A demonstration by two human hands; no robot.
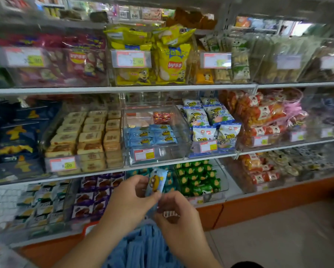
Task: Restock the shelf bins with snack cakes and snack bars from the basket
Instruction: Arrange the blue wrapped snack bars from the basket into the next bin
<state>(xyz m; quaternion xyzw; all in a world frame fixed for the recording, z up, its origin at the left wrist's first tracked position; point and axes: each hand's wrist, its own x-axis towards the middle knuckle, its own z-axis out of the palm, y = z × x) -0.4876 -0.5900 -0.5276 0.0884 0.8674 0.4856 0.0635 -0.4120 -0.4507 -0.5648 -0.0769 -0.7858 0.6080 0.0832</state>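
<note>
Blue wrapper w/ a yellow cartoon figure: one snack cake point(156, 183) held upright at lower centre of the frame, just below the middle shelf. Left hand point(130, 198) pinches its lower edge between thumb and fingers. Right hand point(175, 209) has fingers curled at the pack's bottom corner; cannot tell if its grip is actually on it. Prob. both hands are there to square the pack up so it goes in flat, matching the stack.

Target looks like the clear bin point(158, 151) at centre frame, approx. half full: about six same blue packs point(152, 134) visible at left-centre, room at the right and front. Below the hands, the basket point(88, 228) shows only an orange rim, w/ a heap of blue packs point(143, 246), too many and too blurred to count.
</note>
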